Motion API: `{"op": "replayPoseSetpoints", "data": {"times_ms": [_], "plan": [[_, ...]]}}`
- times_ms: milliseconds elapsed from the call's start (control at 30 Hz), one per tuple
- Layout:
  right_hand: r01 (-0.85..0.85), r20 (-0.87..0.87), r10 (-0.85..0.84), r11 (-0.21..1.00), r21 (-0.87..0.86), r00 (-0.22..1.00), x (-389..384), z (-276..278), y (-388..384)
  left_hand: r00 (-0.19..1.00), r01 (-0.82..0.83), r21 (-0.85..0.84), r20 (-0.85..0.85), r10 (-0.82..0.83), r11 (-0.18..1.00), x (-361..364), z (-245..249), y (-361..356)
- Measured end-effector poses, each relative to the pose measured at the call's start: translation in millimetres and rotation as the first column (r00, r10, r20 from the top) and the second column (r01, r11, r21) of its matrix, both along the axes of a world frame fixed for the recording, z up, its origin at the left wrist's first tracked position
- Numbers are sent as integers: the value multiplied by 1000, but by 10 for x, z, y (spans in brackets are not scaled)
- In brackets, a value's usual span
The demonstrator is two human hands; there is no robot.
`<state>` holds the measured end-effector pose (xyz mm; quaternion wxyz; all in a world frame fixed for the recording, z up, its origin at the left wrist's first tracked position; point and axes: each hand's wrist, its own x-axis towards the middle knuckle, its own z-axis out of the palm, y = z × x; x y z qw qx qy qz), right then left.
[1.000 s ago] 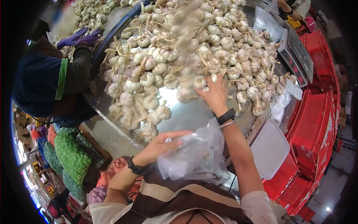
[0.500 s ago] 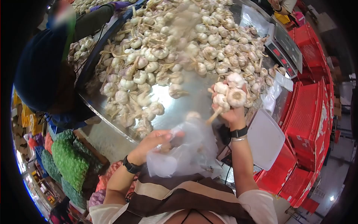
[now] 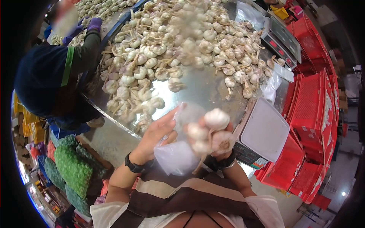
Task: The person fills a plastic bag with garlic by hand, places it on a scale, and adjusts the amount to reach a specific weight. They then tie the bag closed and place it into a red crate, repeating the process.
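My left hand (image 3: 157,133) grips a thin clear plastic bag (image 3: 175,157) in front of my apron, its fingers curled at the bag's upper part. Just to the right, a cluster of garlic bulbs (image 3: 217,118) with dry stems rests in my right hand (image 3: 229,129), which is mostly hidden behind them. These bulbs are right at the bag's mouth and overlap it in this view. Beyond both hands, a large pile of garlic (image 3: 152,49) is spread over the shiny metal table (image 3: 209,83).
A scale with a pale tray (image 3: 264,131) stands at my right, and another scale (image 3: 281,36) sits farther back. Plastic bags (image 3: 272,85) lie between them. Red crates (image 3: 310,114) line the right side. At left are a co-worker in purple gloves (image 3: 95,23) and green mesh sacks (image 3: 72,161).
My right hand has brought the garlic bulbs from over the table's right side down and left to the bag. The co-worker's gloved hand has come into view.
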<state>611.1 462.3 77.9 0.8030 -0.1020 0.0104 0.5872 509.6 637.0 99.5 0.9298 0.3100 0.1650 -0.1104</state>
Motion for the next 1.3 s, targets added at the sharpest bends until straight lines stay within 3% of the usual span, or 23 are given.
{"op": "replayPoseSetpoints", "data": {"times_ms": [67,100,133,233,333,367,400,467,500,600,667,700,733,767,800,867,900,967,1000,1067,1200,1267,1300], "plan": [[-8,-460,47,996,86,886,-145,85,-17,999,-26,39,-40,27,999,-57,-17,2],[-135,-107,145,986,98,984,-158,112,-73,998,-42,20,-53,43,999,-92,-47,-1],[-595,228,601,797,-101,766,129,200,-79,996,-59,1,-66,59,998,-118,-64,3],[-126,95,124,992,13,988,-316,461,-133,998,-39,-19,-56,38,999,-183,-60,77],[-158,247,188,978,-136,951,-268,454,-223,999,42,-18,-25,-42,999,-211,24,96],[-322,-85,326,945,51,942,-215,288,-140,995,100,21,-17,-99,995,-209,73,91],[-348,-67,353,935,75,933,-170,212,-65,995,98,22,-16,-98,995,-201,118,84],[-258,34,260,965,-47,965,-178,104,66,981,186,166,21,-192,968,-194,181,64],[-59,363,238,896,-441,901,-238,-128,67,981,187,167,20,-193,968,-211,177,66],[-41,159,62,990,-135,985,-190,-636,26,976,196,100,78,-204,976,-284,209,92],[-49,89,65,985,-167,994,-129,-947,-90,1000,19,13,-14,-19,1000,-330,361,134],[152,796,254,906,-395,550,-82,-1003,-211,1000,16,12,-18,-16,1000,-367,374,155],[449,823,500,822,-351,-272,-45,-1074,-323,999,2,-11,-43,-2,1000,-404,379,180],[504,737,435,851,-149,-516,-69,-1011,-337,998,-15,-34,-67,13,999,-436,388,202],[499,739,433,853,-152,-516,-1,-869,-432,997,-20,-34,-71,18,999,-466,431,215],[-101,634,742,663,-742,219,192,54,-294,988,108,-137,-91,-121,985,-517,516,264],[-110,630,745,660,-743,217,294,82,-258,941,338,-76,41,-336,938,-611,339,366],[354,602,650,488,-798,463,484,86,-143,925,378,-99,76,-372,921,-546,353,360],[350,601,653,489,-799,461,518,-59,-55,903,425,-113,117,-413,898,-498,370,361],[629,758,543,742,-231,-362,494,-631,156,891,451,-75,98,-443,889,-446,395,369],[635,587,626,737,-230,-514,365,-1316,453,889,456,-9,61,-454,890,-433,401,396],[567,664,714,649,-507,-222,535,-1391,688,893,448,-3,46,-447,894,-438,376,433],[562,665,713,652,-509,-224,615,-1367,799,899,435,-17,69,-433,900,-461,334,440]]}}
